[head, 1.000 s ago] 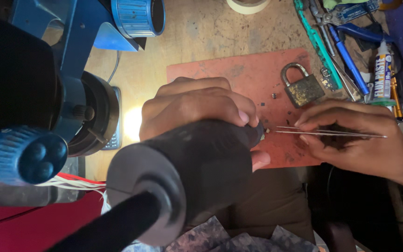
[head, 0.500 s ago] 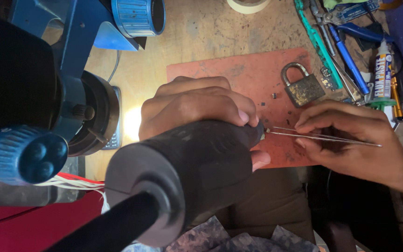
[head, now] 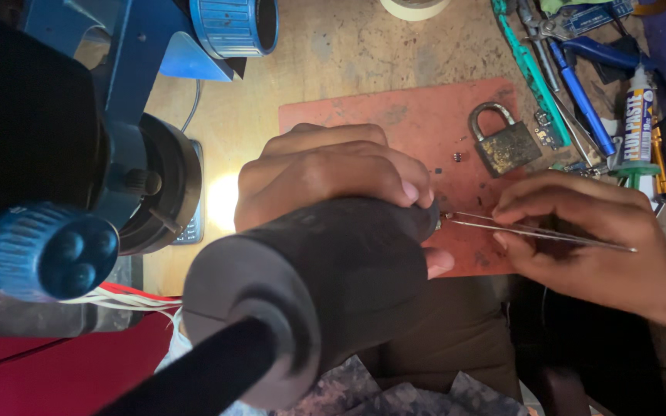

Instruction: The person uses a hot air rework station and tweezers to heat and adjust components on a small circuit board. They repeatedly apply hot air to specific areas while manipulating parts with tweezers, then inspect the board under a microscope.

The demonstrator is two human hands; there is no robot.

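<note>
- The single head camera looked steeply down on the wooden bench point(head: 348, 62) from close range.
- A dark handle point(head: 310, 285) filled the lower centre of the frame, very near the lens.
- A blue microscope point(head: 63, 154) crowded the left.

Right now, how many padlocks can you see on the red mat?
1. The padlock lies near the top right corner of the red mat, above the right hand. The hands may hide others.

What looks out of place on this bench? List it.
One oddity: a worn padlock lies on the red mat among soldering gear. Tiny loose parts are scattered beside it. The left hand grips the black handle; the right hand pinches tweezers.
</note>
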